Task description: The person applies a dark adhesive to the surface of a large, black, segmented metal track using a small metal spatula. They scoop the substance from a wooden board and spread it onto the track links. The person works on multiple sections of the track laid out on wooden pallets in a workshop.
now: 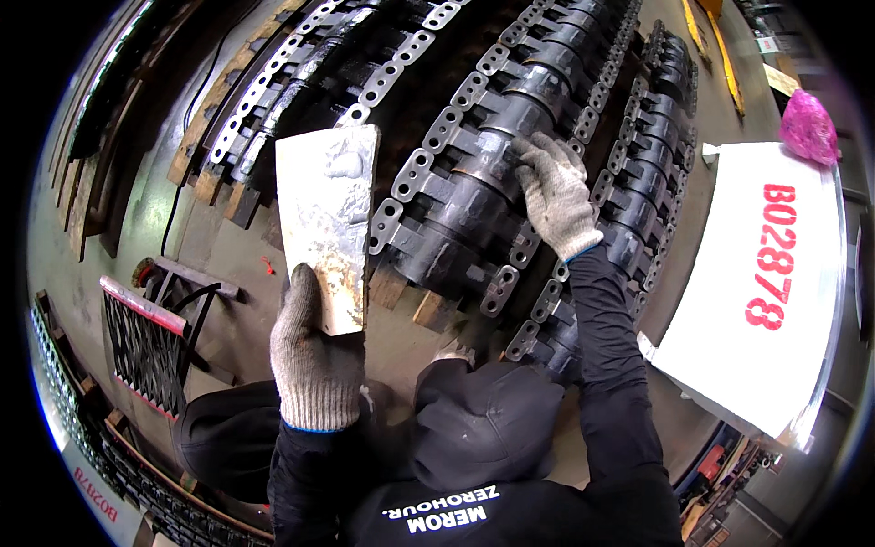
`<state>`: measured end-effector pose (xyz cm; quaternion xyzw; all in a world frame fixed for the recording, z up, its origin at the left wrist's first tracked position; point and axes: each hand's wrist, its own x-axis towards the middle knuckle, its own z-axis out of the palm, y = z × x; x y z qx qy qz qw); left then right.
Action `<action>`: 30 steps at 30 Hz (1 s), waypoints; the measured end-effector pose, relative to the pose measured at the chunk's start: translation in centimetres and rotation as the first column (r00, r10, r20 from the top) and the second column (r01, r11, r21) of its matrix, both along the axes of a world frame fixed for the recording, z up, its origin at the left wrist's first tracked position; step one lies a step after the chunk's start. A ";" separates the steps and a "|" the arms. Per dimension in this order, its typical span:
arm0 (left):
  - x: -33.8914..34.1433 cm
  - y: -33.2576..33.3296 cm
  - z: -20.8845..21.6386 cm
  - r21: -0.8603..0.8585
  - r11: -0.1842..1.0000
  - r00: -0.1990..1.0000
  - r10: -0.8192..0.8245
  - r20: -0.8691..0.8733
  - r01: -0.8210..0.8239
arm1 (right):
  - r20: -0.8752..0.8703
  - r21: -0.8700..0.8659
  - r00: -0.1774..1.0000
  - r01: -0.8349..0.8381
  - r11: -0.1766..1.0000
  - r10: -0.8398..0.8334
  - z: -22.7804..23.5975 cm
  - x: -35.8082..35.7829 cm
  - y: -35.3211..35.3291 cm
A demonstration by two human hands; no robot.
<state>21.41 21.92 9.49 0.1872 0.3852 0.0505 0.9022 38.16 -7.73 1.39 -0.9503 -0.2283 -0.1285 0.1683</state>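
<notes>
My left hand (316, 369), in a grey-white knit glove, holds a long pale board (314, 210) upright by its lower end. The thumb lies on the board's face. Grey paste (344, 164) is smeared near its top, and its lower part is stained brown. My right hand (556, 193), gloved alike, is over the middle black track assembly (456, 210). Its fingers are extended and slightly bent at the dark rounded segments; I cannot tell how firmly they touch. Nothing shows in that hand. Metal links with paired holes (412, 175) line the assembly's edge.
Similar track assemblies stand at left (301, 91) and right (647, 155), with wooden blocks (436, 311) underneath. A white panel with red markings (761, 283) is at right, a pink wrapped bundle (809, 128) at its far end. A mesh metal step (146, 342) is at left.
</notes>
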 end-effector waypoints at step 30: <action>-0.5 1.3 0.4 0.147 0.986 0.997 0.083 -0.006 -0.081 | -0.299 0.682 0.933 0.357 0.638 -0.201 0.7 -8.1 -1.4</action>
